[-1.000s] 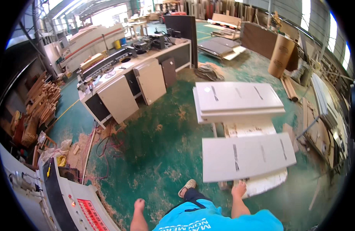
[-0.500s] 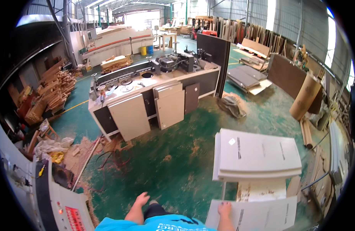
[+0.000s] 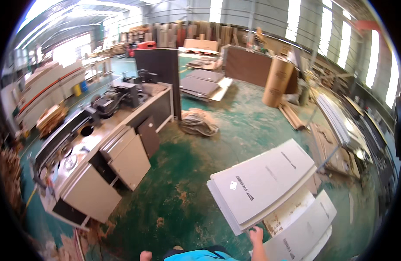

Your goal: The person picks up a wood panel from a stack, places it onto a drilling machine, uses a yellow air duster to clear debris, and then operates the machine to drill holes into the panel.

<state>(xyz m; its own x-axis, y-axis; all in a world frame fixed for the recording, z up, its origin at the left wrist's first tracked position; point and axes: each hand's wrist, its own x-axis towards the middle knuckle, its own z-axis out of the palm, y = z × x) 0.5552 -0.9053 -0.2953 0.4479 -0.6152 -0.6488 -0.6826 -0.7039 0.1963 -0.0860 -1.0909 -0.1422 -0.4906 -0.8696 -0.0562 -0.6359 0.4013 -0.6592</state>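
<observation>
We reach our right hand toward the near edge of the stacked grey panels, fingers loosely spread, holding nothing; left hand beside them, posture unclear; gripping that edge seems next.

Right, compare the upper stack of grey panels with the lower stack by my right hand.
The upper stack shows whole, while the lower stack is partly cut off by the picture's edge. The upper stack lies farther from the right hand; the lower stack sits beside it, nearer the person. A worn, pale board shows between them. Both hold flat light-grey panels with dark markings, tilted the same way above the green floor.
</observation>
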